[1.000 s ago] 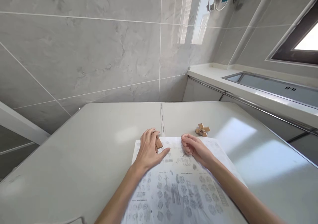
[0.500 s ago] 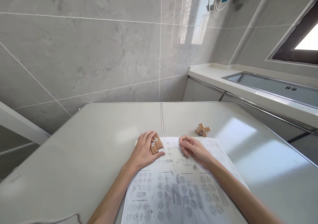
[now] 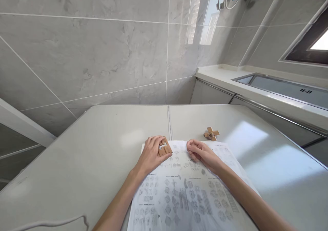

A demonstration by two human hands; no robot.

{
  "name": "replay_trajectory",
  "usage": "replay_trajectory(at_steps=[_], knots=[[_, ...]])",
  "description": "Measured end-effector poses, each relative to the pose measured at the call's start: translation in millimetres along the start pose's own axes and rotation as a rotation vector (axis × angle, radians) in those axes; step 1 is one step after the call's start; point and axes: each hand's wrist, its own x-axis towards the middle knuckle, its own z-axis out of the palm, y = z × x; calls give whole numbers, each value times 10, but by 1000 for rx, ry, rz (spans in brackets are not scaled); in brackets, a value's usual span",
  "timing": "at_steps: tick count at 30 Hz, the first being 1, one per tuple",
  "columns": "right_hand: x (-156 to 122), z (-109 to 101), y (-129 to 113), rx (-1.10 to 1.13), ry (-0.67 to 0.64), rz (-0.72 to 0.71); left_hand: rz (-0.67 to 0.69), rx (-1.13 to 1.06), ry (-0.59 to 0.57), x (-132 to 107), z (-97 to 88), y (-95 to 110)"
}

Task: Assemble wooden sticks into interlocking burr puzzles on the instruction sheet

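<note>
My left hand (image 3: 151, 154) is closed round several notched wooden puzzle pieces (image 3: 165, 149), held side by side at the far edge of a printed instruction sheet (image 3: 179, 183). White gaps show between their notches. Over the same sheet, my right hand (image 3: 201, 153) is curled, thumb and fingers pressed together; whatever they hold, if anything, is hidden. Beyond the right hand, on the table, a cross-shaped wooden puzzle (image 3: 211, 134) with a dark mark on one face rests untouched.
The pale table (image 3: 102, 162) has a seam down its middle. A grey tiled wall (image 3: 102, 53) rises behind it. To the right runs a white counter (image 3: 217, 72) with a sink (image 3: 279, 85). A light cord (image 3: 58, 221) lies at the near left.
The pieces in my left hand have turned so that their notched gap faces differently. My right hand keeps its curled pose. The whole view has shifted slightly.
</note>
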Motion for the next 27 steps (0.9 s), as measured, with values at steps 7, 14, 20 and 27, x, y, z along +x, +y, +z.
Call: replay_trajectory(at_steps=[7, 14, 20, 27], knots=[[2, -17, 16, -11, -21, -14, 81, -106, -95, -35, 84, 171], [-20, 94, 73, -353, 34, -155, 168, -90, -145, -45, 42, 260], [-43, 145, 171, -812, 16, -397, 161, 1, -106, -23, -153, 18], [-64, 95, 162, -990, -37, -432, 175, 37, -113, -21, -233, -40]])
